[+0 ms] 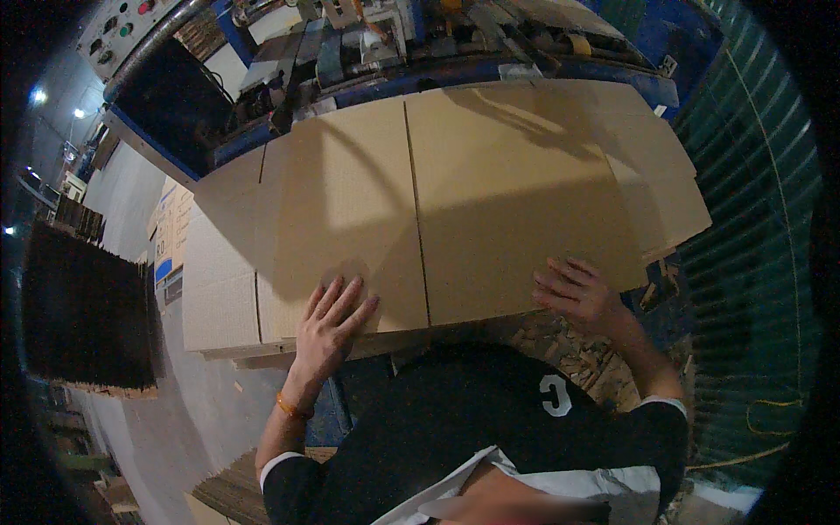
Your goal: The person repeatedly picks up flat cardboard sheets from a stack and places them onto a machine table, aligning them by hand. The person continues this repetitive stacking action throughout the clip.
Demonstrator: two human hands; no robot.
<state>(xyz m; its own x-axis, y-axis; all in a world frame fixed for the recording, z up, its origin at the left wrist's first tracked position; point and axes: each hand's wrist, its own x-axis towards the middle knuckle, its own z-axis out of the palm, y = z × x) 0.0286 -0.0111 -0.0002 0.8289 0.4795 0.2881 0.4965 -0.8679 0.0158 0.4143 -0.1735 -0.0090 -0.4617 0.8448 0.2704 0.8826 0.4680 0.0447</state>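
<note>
A large flat cardboard sheet (350, 201) with slots cut in it lies in front of me, its far edge against a blue machine (464, 74). My left hand (331, 324) rests on its near edge left of the middle slot, palm down with the fingers stretched out. On the near right part of the sheet lies my right hand (573, 293), its fingers extended flat over the edge. Neither hand grips anything. More cardboard shows under the sheet at the near left. Shadows fall across the sheet's surface.
A control panel (114, 35) with buttons stands at the far left. A dark stack of sheets (87, 306) is on the left, and another stack (241, 490) sits low beside me. Cardboard scraps (577, 359) litter the floor. A green corrugated wall (752, 219) borders the right.
</note>
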